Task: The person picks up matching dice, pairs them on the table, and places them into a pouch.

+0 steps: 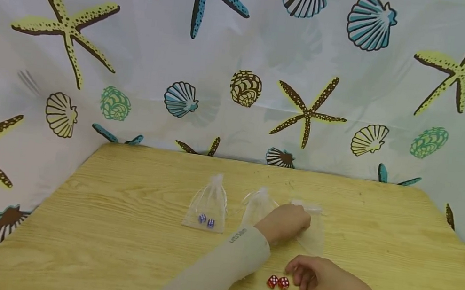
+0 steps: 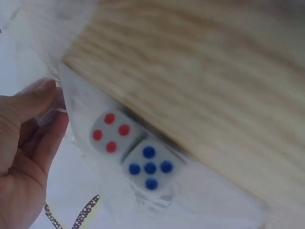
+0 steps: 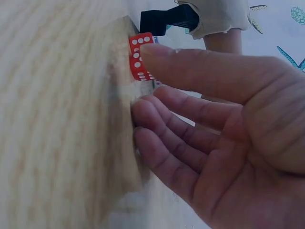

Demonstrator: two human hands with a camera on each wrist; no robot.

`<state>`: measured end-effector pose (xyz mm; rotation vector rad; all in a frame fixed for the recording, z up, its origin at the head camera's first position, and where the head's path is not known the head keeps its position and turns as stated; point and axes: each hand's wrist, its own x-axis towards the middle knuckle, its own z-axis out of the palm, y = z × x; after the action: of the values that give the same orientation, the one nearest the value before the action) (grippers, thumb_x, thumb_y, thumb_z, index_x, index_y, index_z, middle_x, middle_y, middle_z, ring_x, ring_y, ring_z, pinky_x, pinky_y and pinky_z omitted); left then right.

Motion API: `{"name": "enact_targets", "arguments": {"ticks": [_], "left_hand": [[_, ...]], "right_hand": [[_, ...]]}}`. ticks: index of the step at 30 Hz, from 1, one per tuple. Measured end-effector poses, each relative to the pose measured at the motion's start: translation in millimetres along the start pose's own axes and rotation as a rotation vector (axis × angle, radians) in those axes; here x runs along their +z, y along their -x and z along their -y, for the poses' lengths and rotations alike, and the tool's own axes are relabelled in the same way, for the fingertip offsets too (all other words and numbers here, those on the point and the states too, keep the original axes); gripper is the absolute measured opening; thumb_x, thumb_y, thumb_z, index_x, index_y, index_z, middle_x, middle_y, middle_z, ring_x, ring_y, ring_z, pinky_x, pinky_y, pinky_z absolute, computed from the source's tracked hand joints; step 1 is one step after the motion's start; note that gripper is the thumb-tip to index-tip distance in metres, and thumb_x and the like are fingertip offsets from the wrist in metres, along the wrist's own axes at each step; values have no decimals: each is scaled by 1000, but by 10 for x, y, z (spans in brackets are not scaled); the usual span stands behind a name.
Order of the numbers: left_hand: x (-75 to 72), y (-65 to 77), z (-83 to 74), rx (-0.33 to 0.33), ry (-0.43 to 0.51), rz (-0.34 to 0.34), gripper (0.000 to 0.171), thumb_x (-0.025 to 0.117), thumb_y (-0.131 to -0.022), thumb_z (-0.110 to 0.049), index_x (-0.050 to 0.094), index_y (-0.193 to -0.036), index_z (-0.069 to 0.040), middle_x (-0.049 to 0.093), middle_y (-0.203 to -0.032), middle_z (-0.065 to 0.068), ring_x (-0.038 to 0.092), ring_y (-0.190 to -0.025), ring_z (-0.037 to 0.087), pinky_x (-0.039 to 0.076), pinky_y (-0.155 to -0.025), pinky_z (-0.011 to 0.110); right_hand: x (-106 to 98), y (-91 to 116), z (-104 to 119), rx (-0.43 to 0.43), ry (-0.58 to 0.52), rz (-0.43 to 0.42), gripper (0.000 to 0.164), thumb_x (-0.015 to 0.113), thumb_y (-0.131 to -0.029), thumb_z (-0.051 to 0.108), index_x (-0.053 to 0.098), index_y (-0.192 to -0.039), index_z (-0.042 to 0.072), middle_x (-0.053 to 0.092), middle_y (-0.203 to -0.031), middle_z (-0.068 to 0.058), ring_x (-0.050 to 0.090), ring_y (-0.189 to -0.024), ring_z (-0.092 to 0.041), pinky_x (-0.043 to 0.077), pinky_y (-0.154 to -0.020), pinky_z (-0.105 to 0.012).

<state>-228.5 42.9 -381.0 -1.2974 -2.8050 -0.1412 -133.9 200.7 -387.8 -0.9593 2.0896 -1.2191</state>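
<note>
In the head view my left hand reaches over the right-hand sheer drawstring bag. The left wrist view has the thumb and fingertips pinching that bag's thin fabric. Close to that camera, two white dice with red and blue dots show through the middle sheer bag. My right hand is low over the table, loosely curved, with nothing between its fingers. Just left of it, two red dice lie side by side; the thumb overlaps them in the right wrist view.
A third sheer bag with two purple-blue dice in it lies at the left of the row. Everything is on a wood-grain table. A white curtain printed with starfish and shells hangs behind and along the sides.
</note>
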Motion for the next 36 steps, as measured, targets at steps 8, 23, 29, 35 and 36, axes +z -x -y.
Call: {"name": "enact_targets", "arguments": {"ticks": [8,23,29,35,36], "left_hand": [[-32,-25,-87,40,-88,-54,39,55,-91,-6,41,-59,-21,33,-60,-8,31,-58,8,26,-52,19],[-310,-25,-139,16,-149,-25,28,61,-92,-5,71,-111,-23,70,-98,-8,63,-87,5,50,-71,16],[-391,23,-102,23,-142,-92,27,58,-93,-5,71,-110,-22,68,-98,-6,64,-88,7,51,-70,17],[-426,111,5,4,-74,-178,26,56,-94,-3,71,-109,-20,68,-103,-3,65,-95,9,52,-80,17],[-430,135,29,-2,-70,-191,27,56,-94,-3,71,-109,-20,68,-104,-3,65,-96,9,52,-81,17]], "right_hand": [[-44,62,15,31,40,11,43,77,-77,11,56,-113,1,57,-93,-5,55,-79,-5,52,-67,-22],[-182,191,50,84,119,-3,43,77,-79,17,57,-114,3,59,-98,-5,56,-85,-7,51,-73,-24],[-255,184,54,131,128,-14,44,77,-79,17,57,-115,2,59,-102,-7,57,-87,-10,50,-73,-24],[-313,154,80,148,152,-114,39,71,-85,17,56,-115,-4,60,-101,-11,58,-87,-8,51,-73,-24],[-321,145,89,156,152,-142,39,70,-86,17,55,-116,-4,60,-101,-12,58,-87,-8,52,-72,-23]]}}
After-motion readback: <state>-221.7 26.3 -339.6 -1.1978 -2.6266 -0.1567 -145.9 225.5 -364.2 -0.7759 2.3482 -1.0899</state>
